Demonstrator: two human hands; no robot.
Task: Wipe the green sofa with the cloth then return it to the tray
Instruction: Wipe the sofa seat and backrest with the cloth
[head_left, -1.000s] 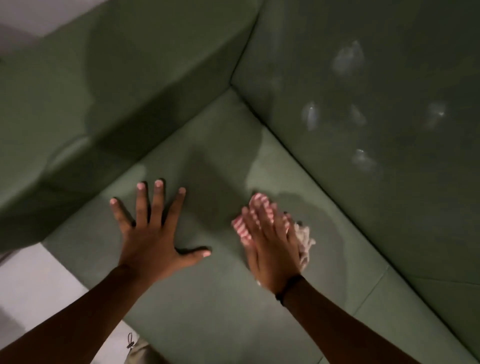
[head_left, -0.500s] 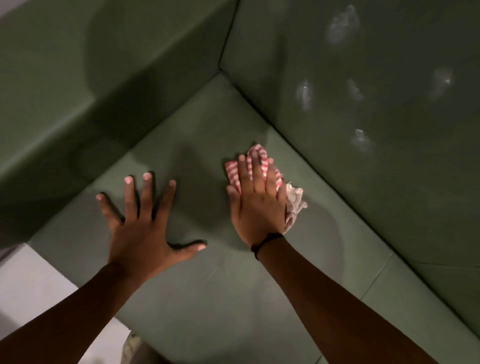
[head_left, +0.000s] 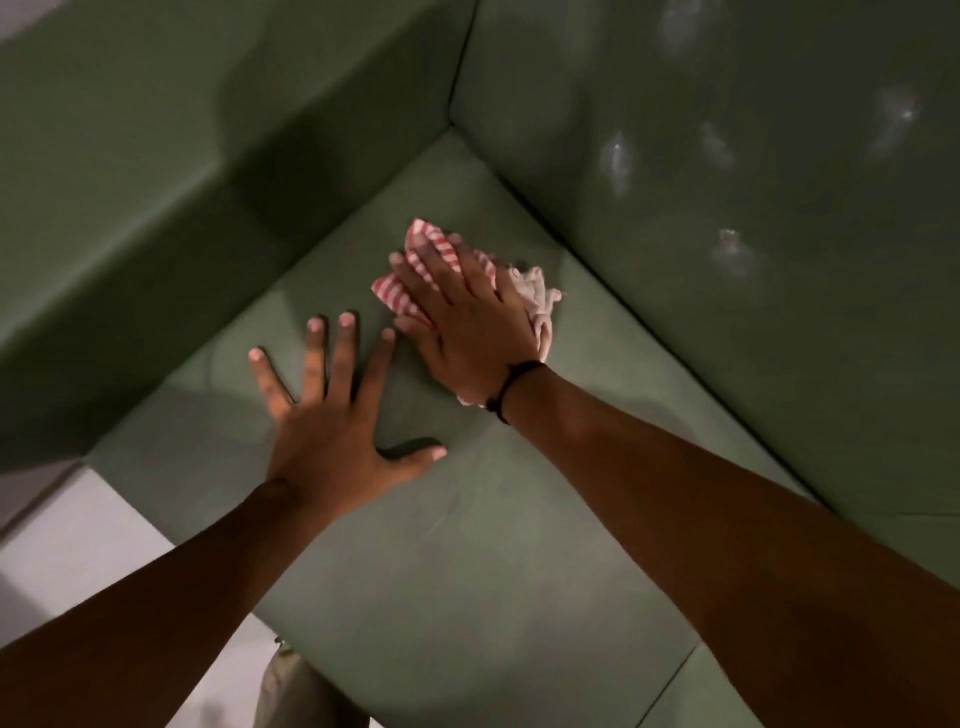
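No brand, label or legible writing is visible on any surface. The right hand (head_left: 467, 317) lies flat, fingers together and extended, pressing a crumpled red-and-white striped cloth (head_left: 415, 280) against the seat of the green upholstered sofa (head_left: 519, 545) — the cloth is pinned under the palm, not gripped in a fist. Striped fabric shows beyond the fingertips and on the thumb side; a pale bunched portion protrudes on the little-finger side. A thin black wristband (head_left: 511, 387) circles the right wrist. The left hand (head_left: 332, 431) rests palm-down on the seat just beside the right hand, fingers spread wide apart and holding nothing; its index fingertip is nearly touching the right thumb. Beyond both hands the armrest and backrest meet in a corner. On the backrest, beyond and to the right of the right hand, are several whitish smudges (head_left: 618, 156). Pale floor (head_left: 67, 535) shows to the left of the left forearm. Nothing obstructs the cloth — the seat around it is bare.
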